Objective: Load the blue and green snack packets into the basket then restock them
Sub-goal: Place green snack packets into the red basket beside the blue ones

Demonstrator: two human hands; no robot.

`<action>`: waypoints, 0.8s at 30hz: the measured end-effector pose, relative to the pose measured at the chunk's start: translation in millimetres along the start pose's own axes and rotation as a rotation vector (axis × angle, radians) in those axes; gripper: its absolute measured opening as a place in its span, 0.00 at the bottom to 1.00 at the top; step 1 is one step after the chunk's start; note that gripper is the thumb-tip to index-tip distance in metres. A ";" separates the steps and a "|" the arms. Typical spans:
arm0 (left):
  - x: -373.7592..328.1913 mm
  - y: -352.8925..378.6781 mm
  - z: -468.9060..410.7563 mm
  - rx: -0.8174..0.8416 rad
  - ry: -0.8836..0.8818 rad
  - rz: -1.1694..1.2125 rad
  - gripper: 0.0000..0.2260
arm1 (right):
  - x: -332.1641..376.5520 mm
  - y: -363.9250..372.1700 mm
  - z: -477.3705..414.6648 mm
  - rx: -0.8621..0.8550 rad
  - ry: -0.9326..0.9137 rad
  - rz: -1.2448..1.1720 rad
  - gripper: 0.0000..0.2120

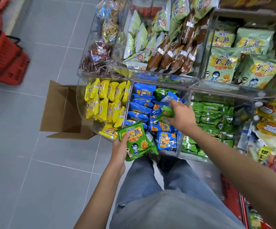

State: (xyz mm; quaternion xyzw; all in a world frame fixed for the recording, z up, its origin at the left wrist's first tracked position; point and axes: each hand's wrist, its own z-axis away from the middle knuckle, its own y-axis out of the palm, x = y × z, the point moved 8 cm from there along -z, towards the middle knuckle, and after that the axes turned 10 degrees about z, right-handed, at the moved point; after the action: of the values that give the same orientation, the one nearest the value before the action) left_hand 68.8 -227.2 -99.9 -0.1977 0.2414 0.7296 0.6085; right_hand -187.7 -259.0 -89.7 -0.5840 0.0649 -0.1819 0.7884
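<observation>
**Two green packets in hand over the snack bins**

The left hand (pixel 120 149) grips a green packet (pixel 136 141) by its left edge, just below the centre of the frame. Its front is fully readable: white Chinese characters at the top, larger dark ones on a yellow panel ending in what looks like 脆, and a cartoon child with blue hair beneath. The right hand (pixel 181 116) is closed round a second green packet (pixel 165 114), held crumpled just above the blue packets (pixel 143 103) in the middle compartment. The fingers and motion blur hide its print.

The blue packets carry the same yellow panel and characters. The green packets (pixel 211 116) to their right are stacked edge-on, so little writing shows. The yellow packets (pixel 105 101) to the left repeat the design.

Above, the pale green bags (pixel 224 63) bear the same characters at larger size. The brown packets (pixel 175 53) have white labels too small to read.

The clear bin wall (pixel 178 142) stands between the blue and green stock. An open cardboard box (pixel 64 109) sits on the grey floor at centre left. A red basket (pixel 5 60) at the upper left is blurred and cut by the frame edge. Another red shape at the lower right is mostly hidden behind the right forearm.
</observation>
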 end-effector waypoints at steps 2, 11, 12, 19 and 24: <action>-2.5 1.6 -1.9 -0.016 -0.012 0.005 0.14 | -6.5 -10.7 16.5 -0.017 0.158 -0.361 0.18; 0.1 26.5 4.5 0.106 -0.089 0.090 0.23 | 48.1 20.5 100.3 0.212 0.654 -1.420 0.12; -0.7 28.2 6.6 0.126 -0.074 0.088 0.22 | 50.5 21.5 104.8 0.190 0.678 -1.399 0.14; -7.2 5.4 7.9 0.039 0.059 0.166 0.17 | 54.1 36.9 104.8 0.269 0.509 -1.206 0.15; -10.9 -29.5 3.6 -0.087 0.077 0.177 0.14 | 39.2 85.1 103.1 0.338 0.298 -0.601 0.21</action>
State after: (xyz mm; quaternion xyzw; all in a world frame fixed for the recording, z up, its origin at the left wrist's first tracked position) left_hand 99.9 -229.5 -93.9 -0.2297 0.2492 0.7820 0.5230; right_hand -101.0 -159.3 -133.9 -0.4057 -0.0262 -0.4963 0.7670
